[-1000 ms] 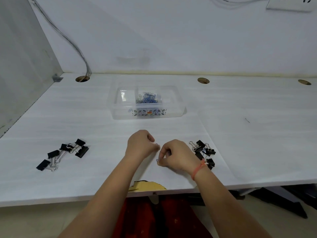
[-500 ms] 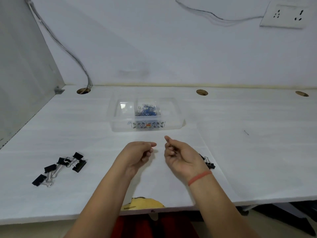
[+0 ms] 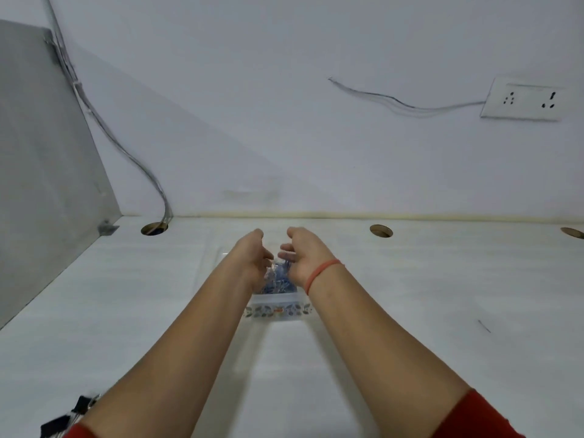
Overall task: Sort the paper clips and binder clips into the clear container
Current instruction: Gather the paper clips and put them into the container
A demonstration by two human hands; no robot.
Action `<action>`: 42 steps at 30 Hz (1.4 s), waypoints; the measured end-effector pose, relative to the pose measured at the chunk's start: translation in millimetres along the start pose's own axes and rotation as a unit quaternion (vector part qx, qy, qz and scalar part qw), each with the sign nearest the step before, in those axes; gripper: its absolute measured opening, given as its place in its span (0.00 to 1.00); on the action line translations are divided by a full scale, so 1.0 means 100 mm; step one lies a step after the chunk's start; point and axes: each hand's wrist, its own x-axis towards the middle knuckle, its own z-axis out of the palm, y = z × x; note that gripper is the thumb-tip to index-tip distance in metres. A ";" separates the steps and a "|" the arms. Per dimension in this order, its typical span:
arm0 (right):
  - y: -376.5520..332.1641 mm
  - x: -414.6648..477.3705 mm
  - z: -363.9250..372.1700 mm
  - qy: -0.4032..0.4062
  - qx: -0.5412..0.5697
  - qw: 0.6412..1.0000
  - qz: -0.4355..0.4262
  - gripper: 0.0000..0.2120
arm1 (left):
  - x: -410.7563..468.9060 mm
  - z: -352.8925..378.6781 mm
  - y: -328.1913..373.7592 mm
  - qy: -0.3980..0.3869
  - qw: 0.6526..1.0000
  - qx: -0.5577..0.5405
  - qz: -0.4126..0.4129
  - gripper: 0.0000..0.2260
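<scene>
The clear container [image 3: 278,312], with a flowered band along its front wall, stands in the middle of the white desk, mostly hidden behind my hands. A heap of blue paper clips [image 3: 279,281] shows inside it between my wrists. My left hand [image 3: 252,257] and my right hand [image 3: 305,256] hover side by side just above the container, palms facing each other. The fingers of both are loosely spread and hold nothing I can see. A few black binder clips [image 3: 64,418] lie at the desk's near left edge, partly cut off by my left arm.
The white desk [image 3: 426,311] has round cable holes [image 3: 380,230] along its back edge. A grey side panel [image 3: 47,172] closes the left. Cables [image 3: 148,181] run down the wall into the left hole, and a wall socket [image 3: 526,101] sits at the upper right.
Both hands have risen from the desk's near edge and reached forward over the container. My fingers, pinched before, are now loosely spread. The camera has tilted up, hiding the right binder clips.
</scene>
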 end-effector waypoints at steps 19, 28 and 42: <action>0.42 0.27 0.60 -0.035 -0.744 0.579 -0.332 0.09 | -0.02 -0.68 -0.55 0.358 0.795 0.336 0.358 0.15; 0.45 0.44 0.71 -0.067 -0.881 0.318 -0.345 0.13 | 0.11 -0.76 -0.75 0.299 0.891 -0.039 0.340 0.18; 0.36 0.68 0.76 -0.249 -0.848 0.355 -0.304 0.05 | 0.15 -0.82 -0.84 0.177 0.913 -0.254 0.265 0.13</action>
